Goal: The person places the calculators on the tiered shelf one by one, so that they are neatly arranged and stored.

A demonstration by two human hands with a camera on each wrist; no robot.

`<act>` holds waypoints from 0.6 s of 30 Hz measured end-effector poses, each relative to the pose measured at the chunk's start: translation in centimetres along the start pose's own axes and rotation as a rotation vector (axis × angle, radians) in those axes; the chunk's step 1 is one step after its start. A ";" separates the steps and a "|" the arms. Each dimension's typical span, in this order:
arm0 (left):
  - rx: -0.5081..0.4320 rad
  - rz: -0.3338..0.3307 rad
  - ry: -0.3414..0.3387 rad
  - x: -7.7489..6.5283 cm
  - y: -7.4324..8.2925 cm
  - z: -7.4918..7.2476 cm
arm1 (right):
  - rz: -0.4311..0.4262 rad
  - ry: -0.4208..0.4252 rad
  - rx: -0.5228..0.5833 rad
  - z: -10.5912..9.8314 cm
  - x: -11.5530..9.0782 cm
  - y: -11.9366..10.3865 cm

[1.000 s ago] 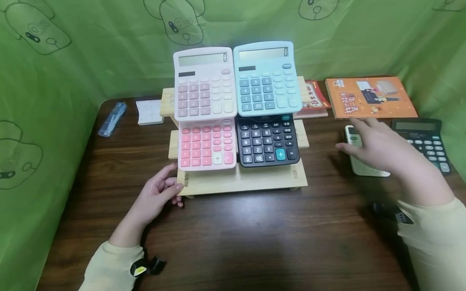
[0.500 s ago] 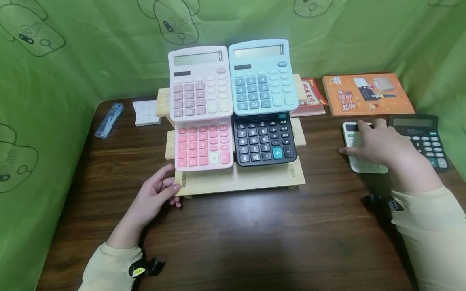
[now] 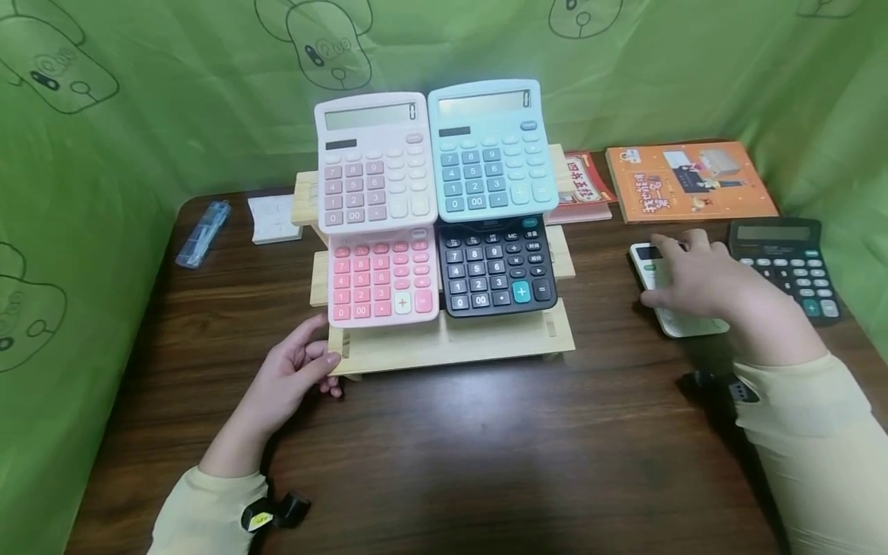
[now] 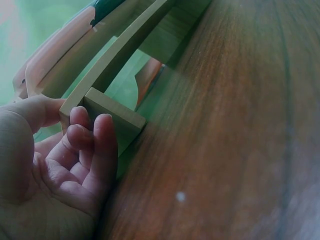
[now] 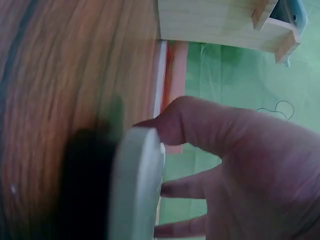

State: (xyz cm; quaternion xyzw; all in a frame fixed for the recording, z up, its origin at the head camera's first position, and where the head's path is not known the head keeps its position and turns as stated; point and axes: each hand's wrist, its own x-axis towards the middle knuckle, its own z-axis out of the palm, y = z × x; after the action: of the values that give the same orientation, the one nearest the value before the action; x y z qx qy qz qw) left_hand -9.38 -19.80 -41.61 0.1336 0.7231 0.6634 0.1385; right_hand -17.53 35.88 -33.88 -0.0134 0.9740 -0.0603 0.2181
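Observation:
My left hand (image 3: 294, 370) pinches the front left corner of a stepped wooden rack (image 3: 451, 343); in the left wrist view the thumb lies on the shelf board (image 4: 115, 52) and the fingers curl below it. White (image 3: 375, 162), light blue (image 3: 494, 173), pink (image 3: 385, 277) and black (image 3: 496, 270) calculators stand on the rack in two rows. To the right, my right hand (image 3: 701, 277) grips a white calculator (image 3: 683, 324) by its edges, its palm covering most of the keys. The right wrist view shows the thumb at the edge of this calculator (image 5: 135, 185).
A dark calculator (image 3: 794, 270) lies just right of the right hand. Behind are an orange book (image 3: 694, 185) and a red booklet (image 3: 583, 185). Left of the rack lie a white paper pad (image 3: 273, 220) and a blue clear packet (image 3: 203, 235). Green curtain encloses the table (image 3: 486, 462).
My right hand has come down onto the white calculator, closed on its edges and shifted it slightly left. The left hand stays at the rack corner.

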 end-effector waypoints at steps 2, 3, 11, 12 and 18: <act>0.001 -0.008 0.003 0.0 -0.1 0.0 | -0.034 0.004 0.017 -0.2 -0.3 -0.6; -0.002 -0.011 0.003 -0.1 0.0 0.0 | -0.062 0.006 0.022 -0.3 -0.5 -1.0; -0.028 0.030 -0.014 0.1 0.4 0.1 | -0.300 0.040 0.020 -1.6 -4.9 -5.2; -0.029 0.033 -0.014 0.1 0.5 0.1 | -0.321 0.042 0.019 -1.6 -5.5 -5.8; -0.034 0.015 -0.012 0.1 0.2 0.1 | -0.424 0.049 0.007 -1.3 -7.7 -8.1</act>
State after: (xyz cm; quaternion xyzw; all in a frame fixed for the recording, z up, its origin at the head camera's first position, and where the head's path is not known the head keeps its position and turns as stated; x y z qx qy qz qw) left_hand -9.43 -19.63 -41.39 0.1406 0.7098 0.6759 0.1401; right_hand -11.06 28.38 -28.46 -0.2157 0.9542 -0.1085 0.1768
